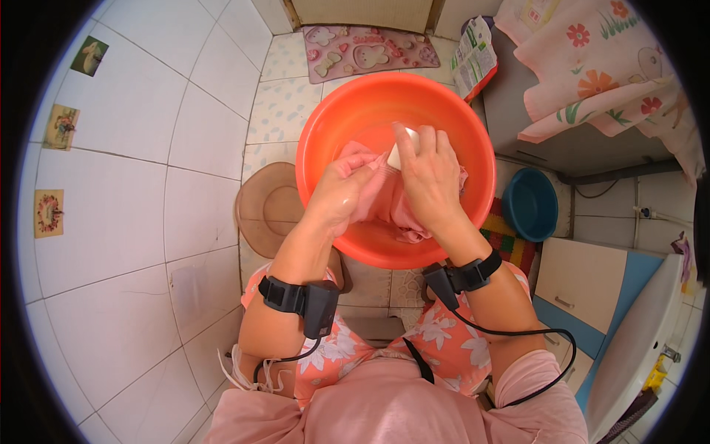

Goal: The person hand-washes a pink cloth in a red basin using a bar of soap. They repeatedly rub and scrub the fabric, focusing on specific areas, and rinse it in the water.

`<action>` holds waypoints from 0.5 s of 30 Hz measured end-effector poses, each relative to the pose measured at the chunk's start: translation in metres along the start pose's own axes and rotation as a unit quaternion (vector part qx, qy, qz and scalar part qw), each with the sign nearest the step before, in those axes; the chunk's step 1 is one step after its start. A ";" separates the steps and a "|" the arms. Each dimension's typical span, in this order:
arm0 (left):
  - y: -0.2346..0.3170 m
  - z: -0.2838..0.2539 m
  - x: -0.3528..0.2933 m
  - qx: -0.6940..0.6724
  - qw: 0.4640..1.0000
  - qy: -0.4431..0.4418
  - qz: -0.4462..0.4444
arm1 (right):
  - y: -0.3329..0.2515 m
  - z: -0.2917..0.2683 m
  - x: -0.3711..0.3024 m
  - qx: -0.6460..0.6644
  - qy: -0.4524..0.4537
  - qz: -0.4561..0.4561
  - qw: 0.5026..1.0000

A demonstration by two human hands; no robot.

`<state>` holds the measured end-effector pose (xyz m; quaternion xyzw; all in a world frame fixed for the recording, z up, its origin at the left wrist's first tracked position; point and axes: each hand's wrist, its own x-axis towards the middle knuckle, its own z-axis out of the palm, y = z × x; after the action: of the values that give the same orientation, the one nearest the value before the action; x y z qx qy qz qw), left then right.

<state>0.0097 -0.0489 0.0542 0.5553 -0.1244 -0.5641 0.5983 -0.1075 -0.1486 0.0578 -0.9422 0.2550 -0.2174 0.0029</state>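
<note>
Between my knees and the far mat stands a large orange basin (473, 200). A wet pink cloth garment (370, 196) hangs and lies inside it. My left hand (344, 189) pinches an edge of the garment, fingers closed, with a white spot like lather on the back of the hand. My right hand (429, 170) is wrapped round a white bar of soap (403, 148), which touches the cloth beside my left fingers. More bunched fabric lies under my right hand, partly hidden by it.
A brown round stool or lid (266, 203) is left of the basin. At right are a blue basin (530, 203), a colourful mat (510, 244), a cabinet (580, 281) and a sink (640, 340). A pink mat (370, 55) and a packet (473, 59) lie beyond. White tiled wall at left.
</note>
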 end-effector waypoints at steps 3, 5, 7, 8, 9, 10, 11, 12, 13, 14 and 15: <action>-0.003 -0.003 0.001 -0.001 1.000 -0.002 0.009 | -0.004 -0.001 -0.001 0.001 -0.002 -0.018 1.000; -0.003 -0.003 0.002 -0.001 1.000 -0.004 0.023 | -0.004 0.000 -0.001 0.009 -0.004 -0.024 1.000; -0.002 -0.002 0.002 -0.005 1.000 0.002 0.003 | -0.002 0.002 -0.002 -0.011 0.008 -0.010 1.000; -0.002 -0.003 0.001 -0.004 1.000 0.003 0.003 | -0.003 0.001 -0.002 -0.009 0.008 -0.010 1.000; -0.002 -0.004 0.001 0.000 1.000 0.002 0.008 | -0.005 -0.001 -0.001 -0.001 0.002 -0.016 1.000; -0.002 -0.005 0.000 0.004 1.000 0.000 0.013 | -0.006 -0.002 0.000 0.007 -0.003 -0.021 1.000; -0.002 -0.004 0.000 0.004 1.000 -0.001 0.013 | -0.004 -0.002 0.000 0.005 -0.003 -0.021 1.000; 0.000 -0.002 0.000 0.000 1.000 0.000 0.010 | -0.001 -0.001 0.001 -0.008 -0.002 -0.014 1.000; 0.001 0.000 0.000 -0.004 1.000 0.001 0.007 | 0.000 -0.001 0.001 -0.022 -0.001 -0.008 1.000; 0.002 0.002 -0.001 -0.004 1.000 0.003 0.007 | -0.001 -0.001 0.000 -0.020 -0.001 -0.008 1.000; 0.002 0.003 -0.002 0.006 1.000 0.003 0.023 | -0.004 0.000 -0.001 -0.014 0.003 -0.022 1.000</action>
<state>0.0077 -0.0494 0.0583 0.5571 -0.1386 -0.5482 0.6082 -0.1063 -0.1441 0.0583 -0.9468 0.2374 -0.2168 -0.0162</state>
